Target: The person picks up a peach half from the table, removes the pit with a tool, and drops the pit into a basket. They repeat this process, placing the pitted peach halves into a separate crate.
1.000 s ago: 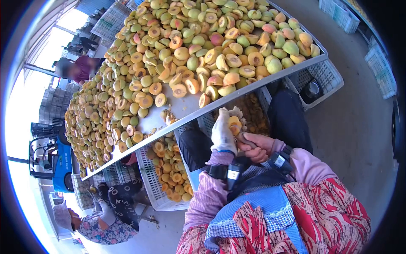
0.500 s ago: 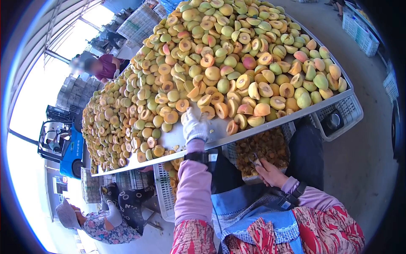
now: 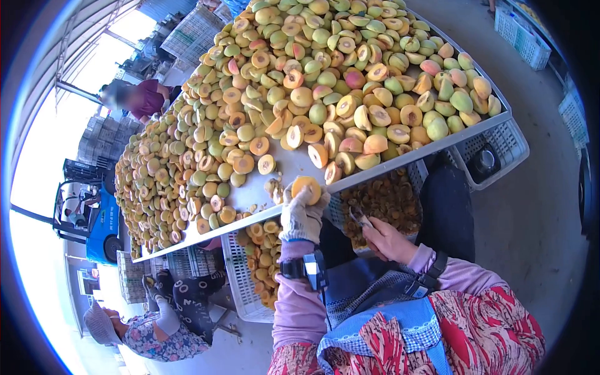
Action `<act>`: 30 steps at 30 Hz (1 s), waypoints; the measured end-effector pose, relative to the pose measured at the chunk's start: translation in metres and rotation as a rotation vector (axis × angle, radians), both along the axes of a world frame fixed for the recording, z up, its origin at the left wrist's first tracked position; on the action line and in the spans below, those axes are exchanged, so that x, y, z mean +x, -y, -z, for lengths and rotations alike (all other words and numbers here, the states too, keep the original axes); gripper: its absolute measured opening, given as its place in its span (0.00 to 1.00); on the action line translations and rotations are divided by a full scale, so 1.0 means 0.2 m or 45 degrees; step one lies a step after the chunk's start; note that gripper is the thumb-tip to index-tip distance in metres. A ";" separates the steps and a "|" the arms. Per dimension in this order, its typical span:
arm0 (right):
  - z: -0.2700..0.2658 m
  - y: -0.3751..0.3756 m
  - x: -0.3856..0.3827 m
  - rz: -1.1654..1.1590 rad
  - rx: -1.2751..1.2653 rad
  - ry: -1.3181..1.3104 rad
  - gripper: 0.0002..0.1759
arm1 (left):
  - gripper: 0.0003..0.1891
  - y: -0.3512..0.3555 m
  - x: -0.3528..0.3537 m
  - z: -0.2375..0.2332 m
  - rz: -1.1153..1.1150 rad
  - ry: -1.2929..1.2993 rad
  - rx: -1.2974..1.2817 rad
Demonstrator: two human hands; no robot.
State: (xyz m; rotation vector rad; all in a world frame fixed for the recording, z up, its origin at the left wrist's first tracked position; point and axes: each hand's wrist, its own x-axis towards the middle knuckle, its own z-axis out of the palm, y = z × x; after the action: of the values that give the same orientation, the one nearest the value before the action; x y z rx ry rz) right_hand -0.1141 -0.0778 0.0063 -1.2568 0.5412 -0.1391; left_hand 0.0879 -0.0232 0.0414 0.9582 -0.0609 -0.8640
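My left hand (image 3: 302,215), in a white glove, holds a halved peach (image 3: 307,186) just over the near edge of the metal table (image 3: 294,165). My right hand (image 3: 382,239) is bare and grips a small pitting tool (image 3: 361,218) above a white crate of peach pits (image 3: 387,200) under the table edge. The table carries a big heap of halved peaches (image 3: 300,94), yellow, green and red, many with the pit still in.
A white crate with pitted halves (image 3: 256,262) stands below the table at my left. Another crate (image 3: 494,156) holds a dark round object. One person (image 3: 134,100) stands at the far side of the table; another (image 3: 150,319) crouches at lower left. A blue vehicle (image 3: 94,219) stands at left.
My left hand reached onto the table half a second ago and has come back to the edge with a peach half. My right hand stays low over the pit crate.
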 end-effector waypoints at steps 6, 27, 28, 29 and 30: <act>0.10 0.06 0.10 0.351 -0.791 0.335 0.12 | 0.21 -0.16 -0.26 -0.04 0.561 0.746 0.608; 0.07 -0.12 0.01 0.050 -0.658 0.005 0.17 | 0.30 -0.09 -0.43 0.27 -0.155 0.036 0.078; 0.07 -0.13 0.01 0.081 -0.689 -0.007 0.18 | 0.30 -0.09 -0.43 0.27 -0.154 0.040 0.070; 0.06 -0.14 0.01 0.113 -0.720 -0.018 0.18 | 0.30 -0.09 -0.42 0.28 -0.152 0.037 0.072; 0.06 -0.15 0.02 0.113 -0.720 -0.020 0.18 | 0.30 -0.09 -0.42 0.28 -0.148 0.043 0.076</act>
State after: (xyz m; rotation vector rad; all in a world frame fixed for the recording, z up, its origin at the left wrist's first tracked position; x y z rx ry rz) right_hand -0.1099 -0.0477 -0.0066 -1.7835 0.5925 -0.3761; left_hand 0.0035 -0.0051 -0.0141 1.0223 -0.0083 -0.7463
